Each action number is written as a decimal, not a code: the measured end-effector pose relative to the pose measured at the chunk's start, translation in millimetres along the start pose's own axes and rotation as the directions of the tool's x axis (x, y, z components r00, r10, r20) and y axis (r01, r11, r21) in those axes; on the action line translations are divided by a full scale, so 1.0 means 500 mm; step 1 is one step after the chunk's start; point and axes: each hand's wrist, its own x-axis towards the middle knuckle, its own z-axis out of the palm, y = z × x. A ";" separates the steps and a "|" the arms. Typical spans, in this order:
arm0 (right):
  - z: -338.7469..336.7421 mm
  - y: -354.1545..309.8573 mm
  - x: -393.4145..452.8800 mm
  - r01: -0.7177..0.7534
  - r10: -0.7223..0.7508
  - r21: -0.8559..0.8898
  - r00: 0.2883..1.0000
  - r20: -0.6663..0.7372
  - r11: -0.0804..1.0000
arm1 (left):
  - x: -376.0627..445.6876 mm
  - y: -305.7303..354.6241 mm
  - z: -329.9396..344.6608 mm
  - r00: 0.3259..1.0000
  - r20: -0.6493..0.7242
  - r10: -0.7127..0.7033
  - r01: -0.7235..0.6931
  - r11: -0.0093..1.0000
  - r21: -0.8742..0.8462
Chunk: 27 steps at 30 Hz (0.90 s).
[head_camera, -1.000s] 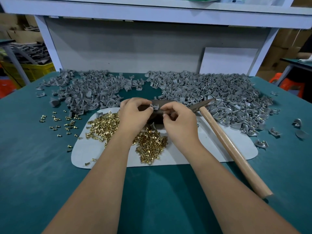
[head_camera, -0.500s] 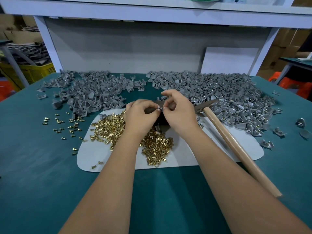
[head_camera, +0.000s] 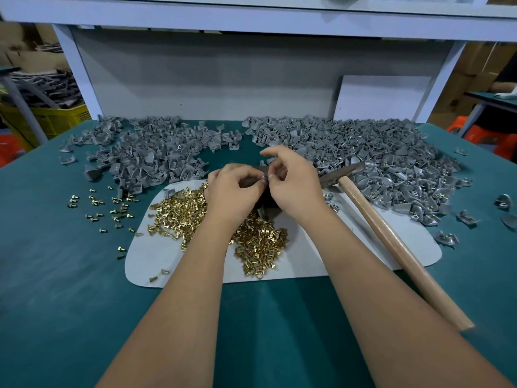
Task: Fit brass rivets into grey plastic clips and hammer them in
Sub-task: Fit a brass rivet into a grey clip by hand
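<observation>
Both forearms come in from the bottom and meet in the middle of the green bench (head_camera: pixel 56 289), hands nearly touching over the far edge of the white mat (head_camera: pixel 321 256). The left hand (head_camera: pixel 233 193) is knuckles-up with its fingers curled in, thumb and forefinger pinching something tiny right where the two hands meet. The right hand (head_camera: pixel 293 182) is curled the same way and pinches from the other side, with its index finger sticking up and out a bit. The small grey piece (head_camera: pixel 264 178) between them looks like one clip, but it's too small and covered to say whether a rivet is already in it.

Directly under the hands there's a dark block (head_camera: pixel 265 201), mostly hidden by them. The brass rivets (head_camera: pixel 260 239) are heaped on the mat below and to the left of the hands, the left forearm crossing over the pile, and a bunch of loose ones are scattered on the bench off the mat's left side. The grey plastic clips (head_camera: pixel 377 158) sit in two big piles across the back of the bench, one behind each hand, with strays out to the right.

The hammer (head_camera: pixel 391 242) lies to the right of the right forearm, head near the right hand and against the clip pile, wooden handle running diagonally toward the near right, across the mat corner. Nobody's holding it.
</observation>
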 end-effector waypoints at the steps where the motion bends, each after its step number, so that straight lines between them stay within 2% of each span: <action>1: -0.002 0.000 -0.001 0.024 -0.023 -0.032 0.999 0.023 0.999 | 0.000 -0.001 0.000 1.000 -0.001 -0.005 0.005 1.000 -0.002; 6: -0.009 -0.002 0.003 0.119 -0.104 -0.174 0.990 0.095 0.978 | 0.001 -0.006 0.001 1.000 0.013 0.005 -0.005 1.000 0.025; 12: -0.006 0.013 -0.011 0.106 -0.100 -0.092 0.993 0.066 0.990 | 0.001 -0.002 0.001 1.000 -0.001 -0.007 0.007 1.000 0.015; 15: -0.014 0.019 -0.017 0.002 -0.006 0.102 0.999 0.040 0.995 | 0.000 -0.001 0.000 1.000 -0.002 -0.004 0.004 1.000 -0.022; 18: -0.026 0.020 -0.015 -0.081 0.087 0.187 0.996 -0.024 0.979 | -0.002 -0.002 0.001 1.000 -0.003 -0.008 0.007 0.999 -0.037; 21: -0.028 0.019 -0.012 -0.103 0.110 0.193 0.994 -0.025 0.976 | -0.002 -0.002 0.002 1.000 -0.002 -0.009 0.009 0.999 -0.037; 27: -0.018 0.014 -0.004 -0.078 0.079 0.078 0.997 -0.013 0.994 | -0.001 -0.003 0.001 1.000 0.002 -0.017 0.017 0.999 -0.044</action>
